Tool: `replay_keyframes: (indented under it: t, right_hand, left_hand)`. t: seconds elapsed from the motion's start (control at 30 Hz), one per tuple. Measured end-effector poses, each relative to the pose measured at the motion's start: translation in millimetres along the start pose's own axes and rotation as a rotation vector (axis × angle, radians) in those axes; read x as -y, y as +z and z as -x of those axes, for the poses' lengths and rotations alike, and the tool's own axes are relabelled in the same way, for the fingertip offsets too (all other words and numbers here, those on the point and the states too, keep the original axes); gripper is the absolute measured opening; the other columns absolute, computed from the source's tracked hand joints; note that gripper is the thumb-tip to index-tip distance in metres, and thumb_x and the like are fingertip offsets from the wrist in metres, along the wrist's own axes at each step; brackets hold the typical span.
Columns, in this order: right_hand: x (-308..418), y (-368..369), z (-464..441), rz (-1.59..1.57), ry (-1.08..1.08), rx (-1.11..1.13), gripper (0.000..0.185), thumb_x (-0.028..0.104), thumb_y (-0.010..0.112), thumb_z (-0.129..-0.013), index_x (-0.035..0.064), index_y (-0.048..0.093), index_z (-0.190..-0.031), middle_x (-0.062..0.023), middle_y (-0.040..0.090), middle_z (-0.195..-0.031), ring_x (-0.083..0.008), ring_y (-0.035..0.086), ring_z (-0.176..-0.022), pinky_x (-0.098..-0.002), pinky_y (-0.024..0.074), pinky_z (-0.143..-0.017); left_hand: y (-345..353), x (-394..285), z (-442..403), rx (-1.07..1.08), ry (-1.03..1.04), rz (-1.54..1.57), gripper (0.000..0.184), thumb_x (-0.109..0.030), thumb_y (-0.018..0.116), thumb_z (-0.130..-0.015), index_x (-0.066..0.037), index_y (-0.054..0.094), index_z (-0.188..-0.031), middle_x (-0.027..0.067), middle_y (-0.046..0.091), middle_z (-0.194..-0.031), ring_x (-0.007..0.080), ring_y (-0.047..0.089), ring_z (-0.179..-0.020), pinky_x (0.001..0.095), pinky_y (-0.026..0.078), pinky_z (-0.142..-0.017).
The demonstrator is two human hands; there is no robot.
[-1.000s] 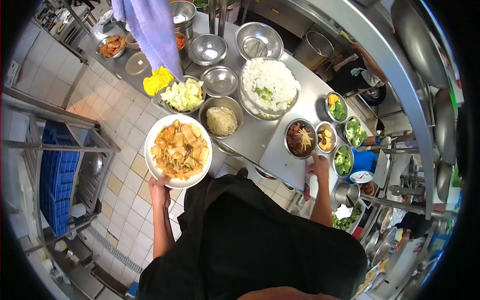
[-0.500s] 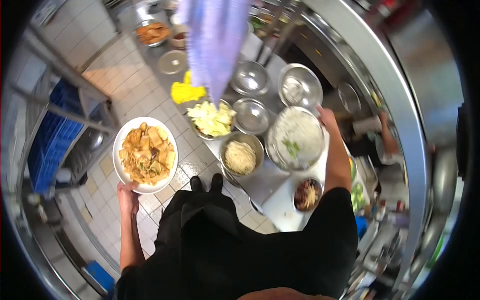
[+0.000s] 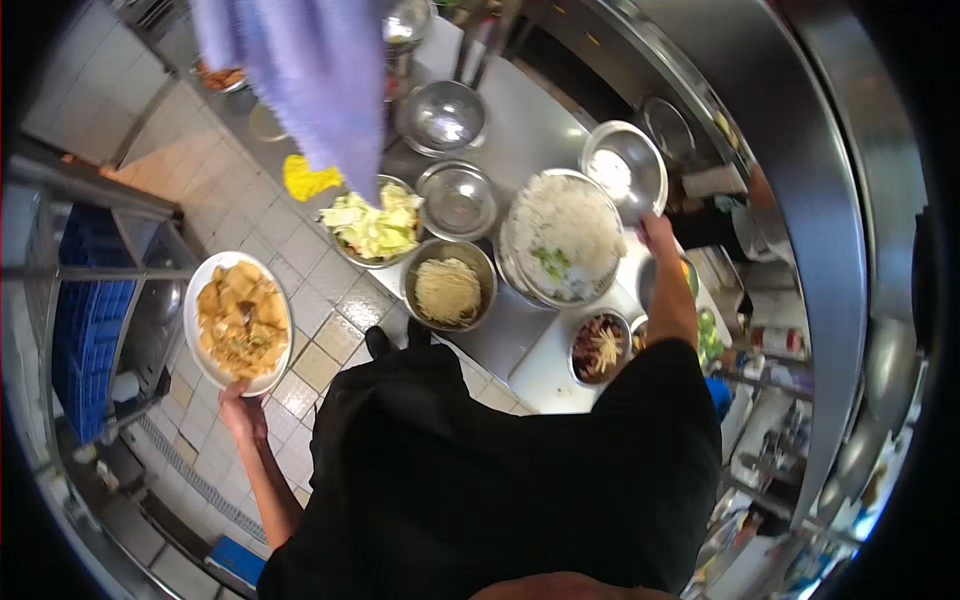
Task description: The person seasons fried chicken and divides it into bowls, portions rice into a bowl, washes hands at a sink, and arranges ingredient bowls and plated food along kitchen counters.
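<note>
My left hand [image 3: 243, 412] grips the lower rim of a white oval plate [image 3: 280, 368] of cooked food with pale slices, held over the tiled floor. My right hand [image 3: 657, 233] is closed on the near rim of a steel bowl [image 3: 650, 165], tilted beside a large bowl of white rice [image 3: 567, 225] with some green pieces in it. Below the rice is a bowl of dark meat with pale strips [image 3: 598, 348]. Left of the rice are a bowl of noodles [image 3: 447, 291] and a bowl of chopped cabbage [image 3: 373, 224].
Empty steel bowls [image 3: 457, 200] stand on the counter [image 3: 530, 130]. A purple towel [image 3: 310, 80] hangs in front, near a yellow cloth [image 3: 309, 178]. Blue crates [image 3: 88, 340] sit on a rack at left. Another person's arm [image 3: 762, 200] shows at right.
My right hand has moved from near the meat bowl up to the steel bowl, now gripped and tilted. My left hand has carried the plate left, away from the counter.
</note>
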State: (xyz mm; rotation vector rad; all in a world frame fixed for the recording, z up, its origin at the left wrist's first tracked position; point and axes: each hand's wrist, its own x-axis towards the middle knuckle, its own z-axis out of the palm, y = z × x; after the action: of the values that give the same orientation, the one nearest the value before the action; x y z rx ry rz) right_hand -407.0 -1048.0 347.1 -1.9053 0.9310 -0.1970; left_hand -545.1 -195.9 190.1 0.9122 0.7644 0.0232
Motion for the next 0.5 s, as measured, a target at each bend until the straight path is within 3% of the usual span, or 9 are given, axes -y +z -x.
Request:
replay_keyframes:
  t: [0.03, 0.1, 0.13, 0.17, 0.2, 0.23, 0.3, 0.43, 0.5]
  right_hand:
    - [3, -6, 19, -0.149, 0.014, -0.033, 0.023, 0.018, 0.060, -0.082, 0.0081, 0.051, -0.063, -0.0010, 0.045, -0.053, -0.0123, 0.045, -0.041, -0.0287, 0.0320, -0.037]
    - [-14, -28, 37, -0.130, 0.020, -0.085, 0.026, 0.022, 0.059, -0.080, 0.0106, 0.047, -0.059, 0.0016, 0.039, -0.055, -0.0094, 0.040, -0.046, -0.0269, 0.0302, -0.040]
    - [-35, -51, 39, -0.115, -0.072, 0.071, 0.030, 0.024, 0.059, -0.081, 0.0114, 0.043, -0.058, 0.0014, 0.039, -0.055, -0.0099, 0.041, -0.046, -0.0280, 0.0320, -0.041]
    - [-43, -52, 44, -0.104, -0.012, 0.011, 0.030, 0.025, 0.058, -0.081, 0.0123, 0.043, -0.059, 0.0008, 0.039, -0.054, -0.0103, 0.041, -0.044, -0.0271, 0.0322, -0.038]
    - [-46, -48, 53, -0.096, 0.049, -0.048, 0.030, 0.027, 0.057, -0.082, 0.0132, 0.042, -0.060, 0.0001, 0.038, -0.053, -0.0107, 0.040, -0.042, -0.0262, 0.0324, -0.036]
    - [-61, -57, 51, -0.057, -0.007, -0.044, 0.027, 0.027, 0.056, -0.083, 0.0120, 0.045, -0.062, -0.0002, 0.039, -0.052, -0.0120, 0.040, -0.039, -0.0249, 0.0322, -0.034]
    - [-53, -57, 69, -0.124, 0.168, -0.141, 0.019, 0.015, 0.054, -0.082, 0.0119, 0.046, -0.065, -0.0013, 0.044, -0.052, -0.0118, 0.040, -0.038, -0.0232, 0.0304, -0.032]
    - [-75, -61, 72, -0.223, 0.238, -0.188, 0.022, 0.029, 0.063, -0.083, 0.0094, 0.052, -0.080, -0.0035, 0.052, -0.058, -0.0153, 0.049, -0.042, -0.0253, 0.0352, -0.033]
    - [-56, -53, 109, -0.066, 0.205, -0.254, 0.018, 0.026, 0.060, -0.087, 0.0107, 0.053, -0.079, -0.0047, 0.055, -0.063, -0.0160, 0.053, -0.050, -0.0256, 0.0399, -0.039]
  left_hand:
    - [16, -10, 12, -0.008, 0.001, 0.000, 0.045, -0.005, 0.048, -0.075, 0.007, 0.047, -0.118, 0.0187, 0.057, -0.114, 0.0341, 0.061, -0.098, 0.0523, 0.052, -0.081]
    - [12, -17, 14, 0.020, 0.044, 0.058, 0.043, -0.002, 0.048, -0.077, 0.006, 0.047, -0.119, 0.0174, 0.060, -0.109, 0.0327, 0.062, -0.096, 0.0508, 0.052, -0.080]
    - [-1, -19, 12, 0.064, 0.049, 0.029, 0.041, -0.002, 0.048, -0.077, 0.006, 0.048, -0.118, 0.0173, 0.061, -0.107, 0.0305, 0.063, -0.092, 0.0481, 0.053, -0.079]
    - [18, -26, 26, -0.031, 0.086, -0.020, 0.039, -0.005, 0.048, -0.077, 0.008, 0.052, -0.113, 0.0171, 0.060, -0.109, 0.0295, 0.062, -0.094, 0.0493, 0.052, -0.082]
    - [21, -31, 23, 0.024, 0.098, 0.006, 0.039, -0.004, 0.048, -0.077, 0.009, 0.051, -0.114, 0.0178, 0.060, -0.109, 0.0305, 0.062, -0.094, 0.0499, 0.054, -0.081]
    - [23, -36, 24, 0.022, 0.114, 0.020, 0.041, -0.004, 0.048, -0.076, 0.009, 0.051, -0.114, 0.0186, 0.060, -0.109, 0.0307, 0.062, -0.094, 0.0495, 0.054, -0.079]
    - [23, -43, 10, 0.070, 0.117, 0.061, 0.040, -0.003, 0.048, -0.074, 0.010, 0.050, -0.112, 0.0192, 0.061, -0.105, 0.0305, 0.064, -0.089, 0.0470, 0.056, -0.074]
    - [19, -70, -38, 0.062, 0.073, -0.017, 0.038, -0.002, 0.048, -0.072, 0.010, 0.050, -0.108, 0.0199, 0.062, -0.099, 0.0301, 0.066, -0.076, 0.0393, 0.060, -0.063]
    - [13, -80, -70, 0.140, 0.076, 0.011, 0.039, -0.002, 0.049, -0.072, 0.011, 0.050, -0.109, 0.0195, 0.063, -0.097, 0.0294, 0.067, -0.073, 0.0384, 0.060, -0.062]
